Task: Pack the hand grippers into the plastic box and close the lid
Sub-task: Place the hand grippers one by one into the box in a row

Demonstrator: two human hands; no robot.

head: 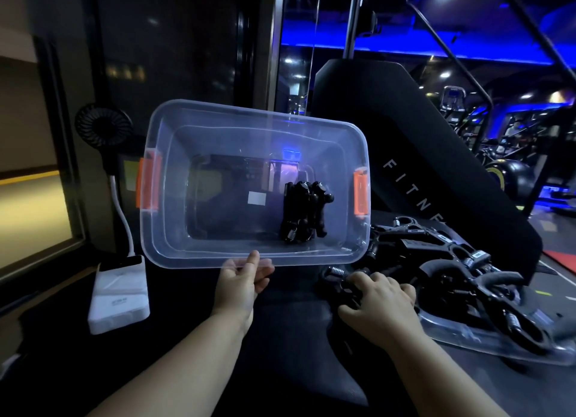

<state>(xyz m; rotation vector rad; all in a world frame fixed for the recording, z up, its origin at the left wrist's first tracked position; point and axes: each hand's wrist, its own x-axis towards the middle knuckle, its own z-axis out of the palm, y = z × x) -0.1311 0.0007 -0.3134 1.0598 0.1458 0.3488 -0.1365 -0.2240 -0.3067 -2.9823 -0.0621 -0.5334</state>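
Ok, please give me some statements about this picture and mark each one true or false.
1. The left hand holds the plastic box by its near rim. True.
2. The plastic box is empty. False: some hand grippers lie inside it.
3. The right hand touches the pile of hand grippers. True.
4. The lid is on the box. False: the box is open.
5. The latches are blue. False: they are orange.

Glossy clear plastic box, matt black hand grippers with metal springs.
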